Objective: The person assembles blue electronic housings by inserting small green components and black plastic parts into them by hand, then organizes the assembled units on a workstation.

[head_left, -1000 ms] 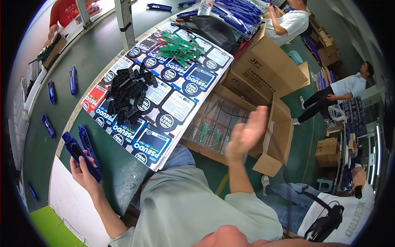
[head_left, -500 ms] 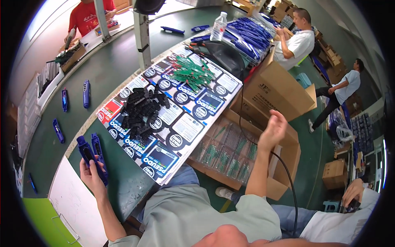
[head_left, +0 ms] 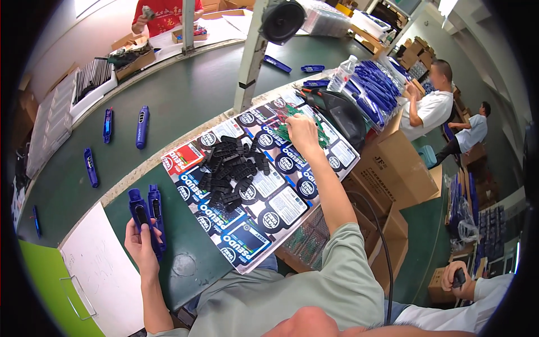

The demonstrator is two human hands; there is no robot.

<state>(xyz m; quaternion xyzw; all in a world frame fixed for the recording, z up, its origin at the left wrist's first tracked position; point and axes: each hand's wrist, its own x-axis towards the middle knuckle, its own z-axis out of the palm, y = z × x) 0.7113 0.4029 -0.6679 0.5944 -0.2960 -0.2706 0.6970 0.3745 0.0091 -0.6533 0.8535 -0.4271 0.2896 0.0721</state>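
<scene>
My left hand is closed around a long blue plastic casing above the green tabletop. A second blue casing stands close alongside it, by the fingertips; whether I grip that one too is unclear. My right hand is reached far forward over a pile of slim green circuit boards with red wires. Its fingers are curled down into the pile, and what they pinch is hidden. Nearer to me, a heap of small black plastic parts lies on a printed sheet stack.
Blue casings lie on the green belt beyond. A bottle, a black bag and bagged blue casings stand back right. An open carton is at my right, a whiteboard at left. Several people work nearby.
My right hand has moved from above the carton at the right, leftward and forward onto the green boards. My left hand still holds the blue casing. The view has shifted.
</scene>
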